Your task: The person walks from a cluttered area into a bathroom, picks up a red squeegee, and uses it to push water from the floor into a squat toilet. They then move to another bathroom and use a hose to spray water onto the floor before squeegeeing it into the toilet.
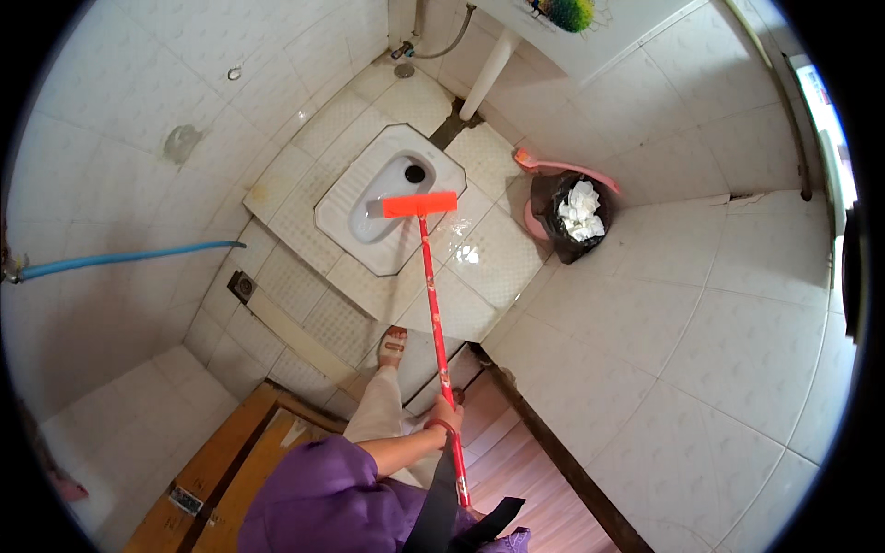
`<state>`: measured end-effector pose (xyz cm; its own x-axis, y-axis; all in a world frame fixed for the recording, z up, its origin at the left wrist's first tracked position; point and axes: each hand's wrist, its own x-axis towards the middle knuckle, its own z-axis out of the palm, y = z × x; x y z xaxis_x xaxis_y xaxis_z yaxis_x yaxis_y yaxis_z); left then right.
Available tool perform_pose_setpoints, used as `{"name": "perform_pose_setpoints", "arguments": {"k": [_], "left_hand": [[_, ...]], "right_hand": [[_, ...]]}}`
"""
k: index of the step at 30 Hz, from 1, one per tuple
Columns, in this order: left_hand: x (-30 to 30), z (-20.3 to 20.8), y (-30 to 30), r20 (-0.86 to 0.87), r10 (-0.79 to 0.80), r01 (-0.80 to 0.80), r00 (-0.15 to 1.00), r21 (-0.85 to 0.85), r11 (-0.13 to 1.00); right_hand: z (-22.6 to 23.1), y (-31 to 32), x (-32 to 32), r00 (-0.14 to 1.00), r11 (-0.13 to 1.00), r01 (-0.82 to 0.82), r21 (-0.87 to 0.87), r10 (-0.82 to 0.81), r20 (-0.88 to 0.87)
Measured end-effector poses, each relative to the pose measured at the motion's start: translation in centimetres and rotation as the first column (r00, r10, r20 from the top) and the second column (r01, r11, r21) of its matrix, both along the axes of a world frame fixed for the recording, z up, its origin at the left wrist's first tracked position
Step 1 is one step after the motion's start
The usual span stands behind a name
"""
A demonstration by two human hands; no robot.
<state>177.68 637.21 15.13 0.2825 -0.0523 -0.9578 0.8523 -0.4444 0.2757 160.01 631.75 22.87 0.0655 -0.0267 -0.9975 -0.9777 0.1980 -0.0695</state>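
A floor squeegee with a long red patterned pole and an orange-red head reaches away from me over the tiled platform. Its head overlaps the white squat toilet in view; whether it touches cannot be made out. A greyish piece shows at the head's left end. My left hand, with a red band at the wrist, is closed around the lower pole. Only a bit of my right hand shows by the pole's near end; a black strap hides its fingers.
A black-lined bin full of crumpled paper stands right of the toilet, beside a pink-handled brush. A blue hose sticks out from the left wall. A raised tiled step edge, a floor drain and a wooden door lie nearer.
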Motion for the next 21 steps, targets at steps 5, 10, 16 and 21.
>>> {"name": "perform_pose_setpoints", "arguments": {"k": [5, 10, 16, 21], "left_hand": [[-17.9, -1.6, -2.4, -0.291, -0.028, -0.040, 0.956, -0.224, 0.974], [-17.6, 3.6, -5.5, -0.402, -0.175, 0.123, 0.899, -0.154, 0.980], [4.0, -8.1, -3.1, -0.014, 0.049, -0.051, 0.999, -0.226, 0.973], [-14.4, -13.8, -0.1, 0.097, 0.131, -0.108, 0.987, -0.209, 0.972]], "right_hand": [[1.8, -2.3, -2.7, 0.978, 0.975, -0.209, -0.081, 0.210, 0.003], [1.7, -3.5, -3.2, 0.965, 0.957, -0.258, -0.133, 0.260, 0.003], [3.6, -4.8, 2.5, 0.987, 0.989, -0.145, -0.012, 0.144, -0.072], [4.8, -3.6, -8.5, 0.881, 0.887, -0.390, -0.249, 0.438, 0.181]]}}
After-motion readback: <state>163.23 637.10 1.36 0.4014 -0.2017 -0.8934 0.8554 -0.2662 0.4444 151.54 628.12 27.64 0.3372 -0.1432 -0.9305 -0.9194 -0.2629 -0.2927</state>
